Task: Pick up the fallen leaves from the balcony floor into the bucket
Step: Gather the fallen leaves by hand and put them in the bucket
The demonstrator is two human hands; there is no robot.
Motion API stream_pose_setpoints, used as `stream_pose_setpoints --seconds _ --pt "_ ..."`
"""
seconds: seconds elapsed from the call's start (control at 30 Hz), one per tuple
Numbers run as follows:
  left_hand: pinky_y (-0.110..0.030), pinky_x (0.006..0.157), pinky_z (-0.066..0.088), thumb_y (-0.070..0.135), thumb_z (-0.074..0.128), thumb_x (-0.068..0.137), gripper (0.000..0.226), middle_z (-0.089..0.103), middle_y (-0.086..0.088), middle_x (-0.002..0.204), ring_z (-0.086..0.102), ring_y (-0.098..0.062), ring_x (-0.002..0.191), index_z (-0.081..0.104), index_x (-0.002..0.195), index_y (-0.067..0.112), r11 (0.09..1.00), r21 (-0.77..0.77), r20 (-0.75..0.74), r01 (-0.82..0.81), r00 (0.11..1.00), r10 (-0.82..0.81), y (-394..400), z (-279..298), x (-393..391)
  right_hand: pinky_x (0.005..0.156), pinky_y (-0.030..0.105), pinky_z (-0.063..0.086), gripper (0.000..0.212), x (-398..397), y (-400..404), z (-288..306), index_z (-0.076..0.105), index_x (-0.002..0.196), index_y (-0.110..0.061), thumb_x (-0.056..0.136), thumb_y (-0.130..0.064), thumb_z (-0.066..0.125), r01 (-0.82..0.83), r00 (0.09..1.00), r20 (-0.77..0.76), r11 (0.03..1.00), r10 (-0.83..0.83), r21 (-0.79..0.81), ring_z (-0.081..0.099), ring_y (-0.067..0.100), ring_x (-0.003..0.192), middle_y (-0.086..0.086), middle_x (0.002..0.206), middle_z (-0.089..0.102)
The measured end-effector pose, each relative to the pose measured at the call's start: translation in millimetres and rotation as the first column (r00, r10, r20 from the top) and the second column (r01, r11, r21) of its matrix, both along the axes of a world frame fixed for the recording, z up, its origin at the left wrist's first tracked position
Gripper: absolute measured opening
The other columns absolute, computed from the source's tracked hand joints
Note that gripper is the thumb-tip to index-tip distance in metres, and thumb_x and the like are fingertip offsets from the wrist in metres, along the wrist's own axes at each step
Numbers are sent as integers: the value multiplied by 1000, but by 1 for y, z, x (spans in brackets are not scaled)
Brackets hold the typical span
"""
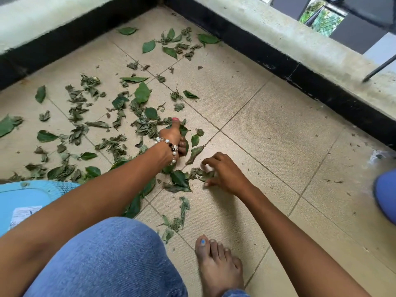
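Green and dried fallen leaves (141,93) lie scattered over the beige tiled balcony floor (257,136), mostly left of centre and toward the far corner. My left hand (173,140), with a bead bracelet at the wrist, grips a bunch of leaves near the middle of the floor. My right hand (222,170) reaches down with curled fingers that touch a small clump of dried leaves (203,174). A light blue bucket (27,198) shows at the lower left, partly hidden behind my left arm.
A low wall with a black base (300,78) borders the floor at the back and right, with a railing above. My knee in blue jeans (111,260) and bare foot (218,262) fill the bottom. A blue object (385,196) sits at the right edge.
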State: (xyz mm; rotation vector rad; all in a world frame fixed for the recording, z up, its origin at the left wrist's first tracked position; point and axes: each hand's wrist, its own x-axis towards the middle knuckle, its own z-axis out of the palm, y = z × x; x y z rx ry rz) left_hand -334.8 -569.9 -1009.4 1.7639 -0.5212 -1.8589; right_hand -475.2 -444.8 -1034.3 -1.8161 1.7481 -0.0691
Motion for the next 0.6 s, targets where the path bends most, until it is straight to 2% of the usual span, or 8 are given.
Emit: stream_pose_setpoints --seconds 0.13,0.27,0.33,0.4,0.5,0.6 --pt "-9 35 17 61 39 95 50 28 7 40 20 -7 29 40 72 17 996 53 -49 73 996 -70 6 0 8 74 26 32 35 10 -7 -3 67 108 -13 79 -27 78 -17 1000 -1 999 17 -30 48 20 101 5 107 57" --pt "-10 37 15 58 40 97 48 28 7 40 20 -6 30 42 73 16 991 57 -64 125 991 -121 7 2 17 69 22 30 23 19 -9 2 67 95 -13 78 -23 79 114 985 134 993 -108 -43 50 16 90 -3 93 52" --pt "-10 37 16 57 39 98 48 28 7 40 20 -7 30 44 75 15 992 56 -58 115 992 -112 5 0 21 78 22 36 32 34 -7 4 63 106 -13 80 -26 76 157 966 209 987 -149 -19 49 15 98 0 103 51" --pt "-10 37 17 56 39 98 48 28 7 38 20 -7 29 45 75 14 994 58 -56 96 994 -93 4 -2 24 91 28 37 56 51 -4 4 54 125 -17 79 -42 73 152 970 193 988 -151 8 41 19 115 4 123 47" --pt "-10 38 17 54 39 99 47 29 7 36 21 -7 28 42 74 15 996 56 -38 66 997 -64 4 -5 30 102 40 40 85 74 -1 2 40 141 -24 72 -66 66 90 995 32 996 -91 12 29 26 129 11 141 33" --pt "-11 38 18 53 40 99 45 31 7 36 23 -8 28 42 75 15 998 37 -4 50 999 -50 3 -6 34 99 47 45 89 87 1 2 37 143 -28 71 -75 59 9 990 -143 999 -14 -38 29 31 129 14 141 29"
